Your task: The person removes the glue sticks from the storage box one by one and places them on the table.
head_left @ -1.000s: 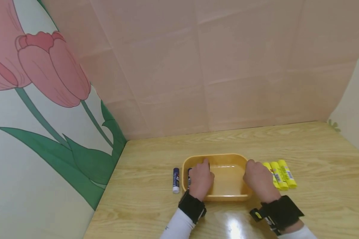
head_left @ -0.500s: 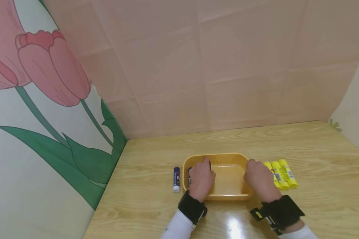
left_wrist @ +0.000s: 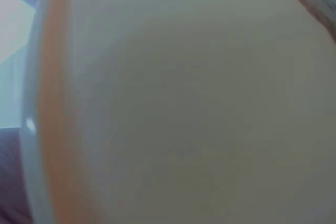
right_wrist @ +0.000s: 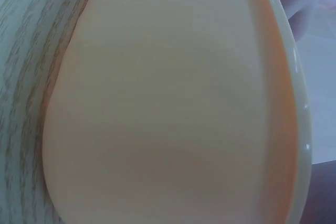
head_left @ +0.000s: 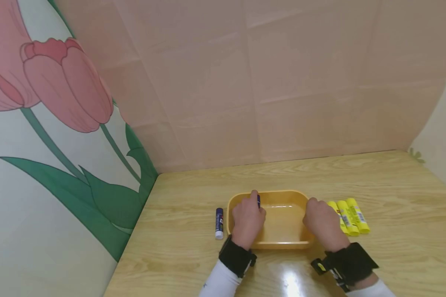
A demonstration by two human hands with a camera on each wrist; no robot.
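A yellow plastic tray point(head_left: 282, 246) sits on the wooden table, its outer wall filling most of both wrist views. My left hand point(head_left: 248, 218) reaches over the tray's left end and pinches a dark blue glue stick point(head_left: 258, 201), of which only a short part shows beside the fingers. Curled at the right end of the tray, my right hand point(head_left: 322, 222) grips its rim. Another dark blue glue stick point(head_left: 219, 223) with a white end lies on the table just left of the tray. The tray's left inside is hidden under my left hand.
Several yellow glue sticks point(head_left: 351, 216) lie side by side right of my right hand, one partly covered by it. Behind the table point(head_left: 186, 194) hangs a pinkish sheet point(head_left: 264, 82). A wall with painted tulips point(head_left: 67, 82) borders the left side.
My left hand has shifted slightly left and away from me, with the glue stick. It now covers a dark item seen earlier at the tray's left end. My right hand stays put.
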